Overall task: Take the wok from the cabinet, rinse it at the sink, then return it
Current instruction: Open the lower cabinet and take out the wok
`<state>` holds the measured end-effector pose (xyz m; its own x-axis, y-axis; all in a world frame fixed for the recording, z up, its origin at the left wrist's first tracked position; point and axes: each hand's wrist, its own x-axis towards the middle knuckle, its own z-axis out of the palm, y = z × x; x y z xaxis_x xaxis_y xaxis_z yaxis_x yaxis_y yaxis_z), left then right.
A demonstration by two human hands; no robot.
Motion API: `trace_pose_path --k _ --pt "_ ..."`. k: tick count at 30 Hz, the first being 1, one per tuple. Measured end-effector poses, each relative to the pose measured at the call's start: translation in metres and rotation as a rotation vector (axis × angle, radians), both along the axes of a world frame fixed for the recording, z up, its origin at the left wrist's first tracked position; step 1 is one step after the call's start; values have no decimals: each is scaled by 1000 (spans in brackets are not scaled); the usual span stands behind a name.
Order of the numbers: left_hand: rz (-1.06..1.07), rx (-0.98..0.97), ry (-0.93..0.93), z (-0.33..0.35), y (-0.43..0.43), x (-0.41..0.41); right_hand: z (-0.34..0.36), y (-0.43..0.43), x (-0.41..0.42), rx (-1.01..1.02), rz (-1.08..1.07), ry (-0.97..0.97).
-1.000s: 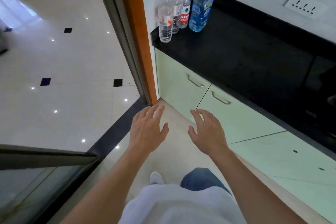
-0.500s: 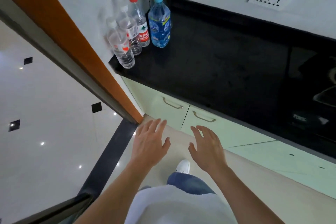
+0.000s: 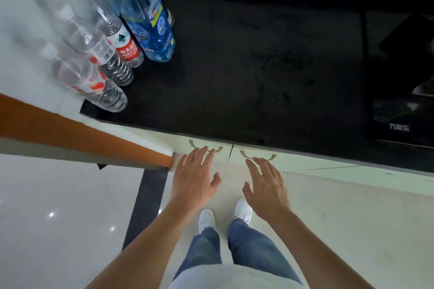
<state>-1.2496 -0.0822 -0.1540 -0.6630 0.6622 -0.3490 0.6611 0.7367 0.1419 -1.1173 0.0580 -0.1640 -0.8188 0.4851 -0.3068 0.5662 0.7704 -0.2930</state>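
A: Both hands have come nearer the cabinet doors [image 3: 206,148] at frame centre; left hand [image 3: 193,177] and right hand [image 3: 267,186] hover, fingers spread wide, empty.

B: Surroundings?

A: Black counter [image 3: 258,65] above, bottles [image 3: 131,28] upper left, pale tiled floor [image 3: 58,206] below. Wok isn't visible; its direction can't be told.

Four bottles [image 3: 112,37] are grouped at the countertop's [image 3: 258,65] left end, against the wall. A hob [image 3: 399,77] is set into its right end. Below the front edge, two cabinet doors [image 3: 234,155] (handles side by side) are found.
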Motion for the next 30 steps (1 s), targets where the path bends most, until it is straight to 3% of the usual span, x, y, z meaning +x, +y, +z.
trace_pose_path --k 13,20,30 --pt "-196 14 -16 -54 -5 -31 -42 -23 -33 111 -135 -14" --pt "-203 52 8 -66 -14 -24 -49 -29 -31 50 -237 14" --pt "-237 62 35 -66 -63 2 -43 -45 23 43 -132 -43"
